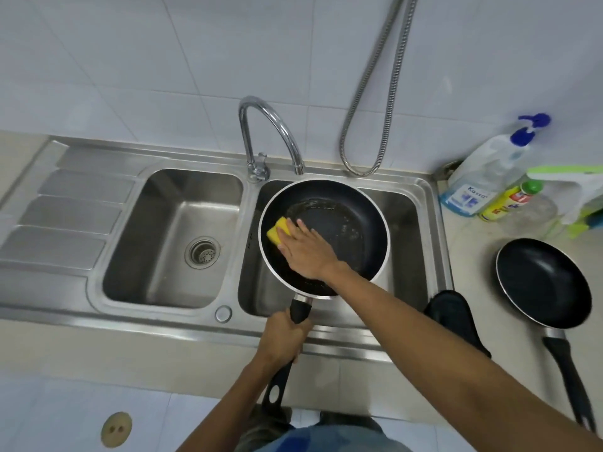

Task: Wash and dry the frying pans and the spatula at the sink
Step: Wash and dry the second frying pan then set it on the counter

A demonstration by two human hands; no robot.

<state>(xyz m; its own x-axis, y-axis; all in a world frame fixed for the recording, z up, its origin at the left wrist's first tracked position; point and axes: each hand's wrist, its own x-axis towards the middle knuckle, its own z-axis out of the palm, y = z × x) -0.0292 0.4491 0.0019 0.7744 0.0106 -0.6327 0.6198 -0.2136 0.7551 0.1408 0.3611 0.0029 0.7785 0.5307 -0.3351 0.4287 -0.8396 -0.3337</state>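
Fingers (295, 235) flat on yellow sponge (276, 230) — inside frying pan (354, 220), at left wall.

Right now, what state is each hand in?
Left hand: closed round the black handle of the dark round frying pan.
Right hand: open, pressing the yellow rectangular sponge.

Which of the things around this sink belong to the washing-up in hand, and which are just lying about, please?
In use: large black frying pan, gripped by left hand; yellow sponge under right hand; stainless steel sink; second black frying pan waiting on counter.
Lying about: clear blue-topped pump bottle; yellow green-capped bottle; metal shower hose; green-and-white cloth.
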